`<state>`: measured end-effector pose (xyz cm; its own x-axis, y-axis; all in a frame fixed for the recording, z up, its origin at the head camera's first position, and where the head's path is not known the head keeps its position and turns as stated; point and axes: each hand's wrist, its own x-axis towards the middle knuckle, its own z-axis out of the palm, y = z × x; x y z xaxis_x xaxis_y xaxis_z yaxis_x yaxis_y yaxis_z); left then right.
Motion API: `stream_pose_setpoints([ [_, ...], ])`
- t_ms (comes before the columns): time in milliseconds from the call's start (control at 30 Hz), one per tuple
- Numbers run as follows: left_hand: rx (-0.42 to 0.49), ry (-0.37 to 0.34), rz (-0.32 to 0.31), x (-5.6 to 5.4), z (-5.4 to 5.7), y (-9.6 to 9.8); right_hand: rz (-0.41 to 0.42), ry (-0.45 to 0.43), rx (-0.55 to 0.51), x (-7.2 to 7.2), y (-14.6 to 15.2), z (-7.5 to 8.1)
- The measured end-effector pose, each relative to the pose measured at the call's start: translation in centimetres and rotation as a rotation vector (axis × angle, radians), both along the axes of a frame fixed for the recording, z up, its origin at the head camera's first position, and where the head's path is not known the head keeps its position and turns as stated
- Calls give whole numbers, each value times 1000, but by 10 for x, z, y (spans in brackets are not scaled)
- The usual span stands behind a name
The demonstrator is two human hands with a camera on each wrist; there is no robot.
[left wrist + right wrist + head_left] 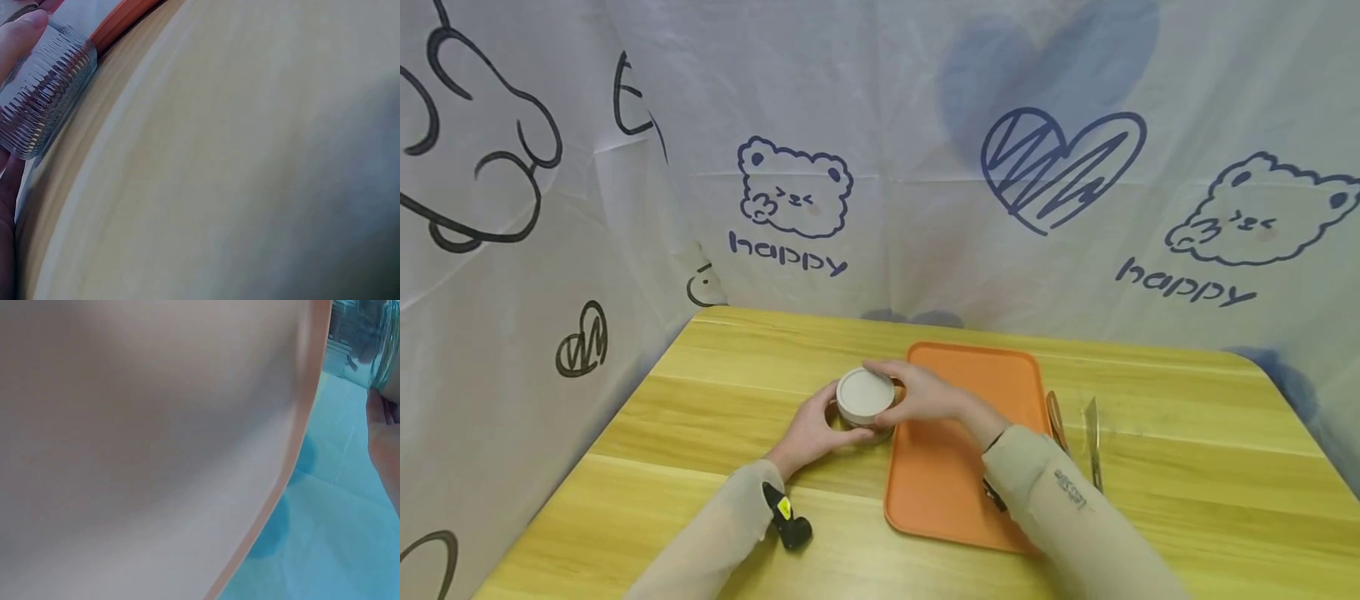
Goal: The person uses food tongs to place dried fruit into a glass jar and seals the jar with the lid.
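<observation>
A jar with a round off-white lid stands upright on the wooden table, just left of the orange tray. In the left wrist view its clear ribbed glass body shows, and part of the glass appears at the right wrist view's upper corner. My left hand curls round the jar's left and near side, thumb across the front. From the right, my right hand grips the lid's edge between thumb and fingers. Its forearm reaches across the tray.
The orange tray lies under my right forearm. Right of it are a knife-like metal utensil and a brown looped object, partly hidden by the sleeve. A printed cloth hangs behind the wooden table.
</observation>
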<state>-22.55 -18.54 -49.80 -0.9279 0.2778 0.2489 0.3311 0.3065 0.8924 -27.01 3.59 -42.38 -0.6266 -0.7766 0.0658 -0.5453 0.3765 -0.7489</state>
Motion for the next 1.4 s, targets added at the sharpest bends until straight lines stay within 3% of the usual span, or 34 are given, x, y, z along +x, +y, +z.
stream_pose_setpoints([
  [167,-9,-6,1,0,1,0,41,-31,40,-5,1,4],
  [333,-13,-11,7,0,1,0,36,-118,-12,-7,2,2],
  [633,-21,-12,10,2,4,2,48,-152,-66,-7,4,7],
  [867,-37,-5,-7,19,33,7,49,-103,0,-8,3,9],
  [967,-26,-5,-12,20,34,8,40,-75,33,-7,1,8],
  [1033,-17,0,-15,20,33,8,23,-59,47,-6,1,7],
  [1267,1,-7,8,2,3,2,-11,-13,-18,0,4,2],
  [1400,23,0,-3,1,0,1,-24,-32,-81,3,9,-1],
])
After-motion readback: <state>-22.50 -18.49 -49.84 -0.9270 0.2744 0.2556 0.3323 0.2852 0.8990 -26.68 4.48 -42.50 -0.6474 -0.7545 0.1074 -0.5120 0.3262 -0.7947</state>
